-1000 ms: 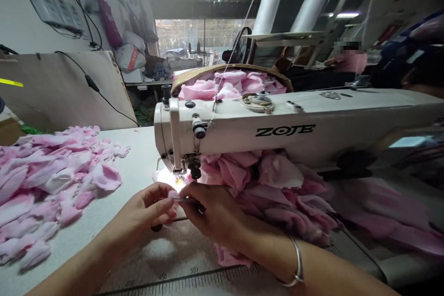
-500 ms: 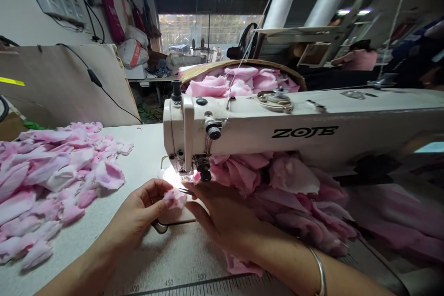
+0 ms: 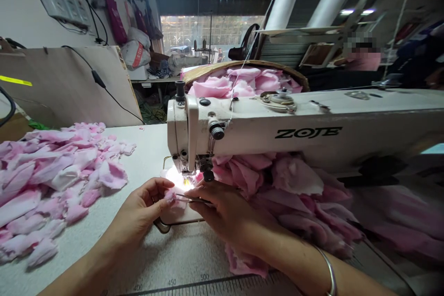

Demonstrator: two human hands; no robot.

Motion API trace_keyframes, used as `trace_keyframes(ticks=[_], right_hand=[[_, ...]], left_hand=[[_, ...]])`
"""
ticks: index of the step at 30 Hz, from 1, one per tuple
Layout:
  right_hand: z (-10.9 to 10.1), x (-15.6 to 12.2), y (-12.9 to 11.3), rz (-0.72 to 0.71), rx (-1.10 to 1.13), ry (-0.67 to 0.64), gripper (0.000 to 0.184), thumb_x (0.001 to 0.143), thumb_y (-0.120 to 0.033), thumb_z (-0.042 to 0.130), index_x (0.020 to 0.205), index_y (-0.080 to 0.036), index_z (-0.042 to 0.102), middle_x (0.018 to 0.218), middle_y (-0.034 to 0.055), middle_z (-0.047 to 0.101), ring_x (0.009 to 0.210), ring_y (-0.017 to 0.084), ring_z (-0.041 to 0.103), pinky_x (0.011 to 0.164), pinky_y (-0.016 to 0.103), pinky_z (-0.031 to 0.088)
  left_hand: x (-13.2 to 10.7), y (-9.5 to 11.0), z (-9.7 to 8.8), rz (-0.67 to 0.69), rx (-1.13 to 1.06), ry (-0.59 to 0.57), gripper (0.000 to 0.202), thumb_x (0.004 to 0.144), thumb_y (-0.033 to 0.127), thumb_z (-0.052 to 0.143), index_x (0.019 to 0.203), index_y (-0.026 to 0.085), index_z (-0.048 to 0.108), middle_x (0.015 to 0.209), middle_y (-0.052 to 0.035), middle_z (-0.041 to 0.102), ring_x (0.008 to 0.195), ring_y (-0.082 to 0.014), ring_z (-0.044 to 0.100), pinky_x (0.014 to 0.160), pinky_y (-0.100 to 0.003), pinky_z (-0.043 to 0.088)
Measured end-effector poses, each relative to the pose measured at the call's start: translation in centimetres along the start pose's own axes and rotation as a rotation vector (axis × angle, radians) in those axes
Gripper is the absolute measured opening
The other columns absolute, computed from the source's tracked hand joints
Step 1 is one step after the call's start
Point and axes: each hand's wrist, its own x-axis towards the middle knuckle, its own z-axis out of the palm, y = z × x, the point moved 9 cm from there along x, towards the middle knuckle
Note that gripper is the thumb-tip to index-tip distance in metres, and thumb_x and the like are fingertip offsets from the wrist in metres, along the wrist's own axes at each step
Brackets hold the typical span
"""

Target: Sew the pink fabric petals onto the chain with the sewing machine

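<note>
Below the needle area of the white sewing machine, my left hand pinches a small pink fabric piece between thumb and fingers. My right hand is closed around slim metal thread snips, whose pointed tips reach left to the edge of that piece. Both hands are close together over the lit needle plate. Gathered pink fabric lies under the machine arm, behind and right of my right hand. A metal bangle is on my right wrist.
A heap of pink fabric pieces covers the table's left side. Behind the machine stands a round container full of pink fabric. Two white thread cones stand above. A person sits at the far right. A printed ruler runs along the front.
My right hand has shifted slightly right, and more of the thread snips shows, their tips now at the fabric piece. My left hand keeps its pinch. The whole view has shifted slightly.
</note>
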Motion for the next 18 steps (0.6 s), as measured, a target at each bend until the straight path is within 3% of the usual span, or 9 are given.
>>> trace_keyframes(ticks=[13, 18], right_hand=[[-0.06, 0.27, -0.48, -0.035, -0.083, -0.04, 0.023, 0.094, -0.028, 0.051, 0.109, -0.025, 0.068, 0.101, 0.0016, 0.07, 0.094, 0.016, 0.062, 0.085, 0.031, 0.046], [-0.05, 0.38, -0.2, -0.026, -0.062, -0.044, 0.022, 0.092, -0.026, 0.054, 0.108, -0.026, 0.069, 0.101, 0.0005, 0.071, 0.093, 0.015, 0.063, 0.084, 0.028, 0.047]], left_hand=[[-0.14, 0.0, 0.19, 0.042, 0.147, -0.033, 0.034, 0.074, 0.038, 0.074, 0.101, 0.022, 0.061, 0.093, -0.0008, 0.061, 0.082, -0.013, 0.056, 0.071, -0.022, 0.044], [-0.22, -0.33, 0.01, 0.013, 0.183, -0.043, 0.038, 0.074, 0.044, 0.073, 0.103, 0.022, 0.06, 0.091, -0.0023, 0.062, 0.075, -0.0136, 0.057, 0.059, -0.021, 0.044]])
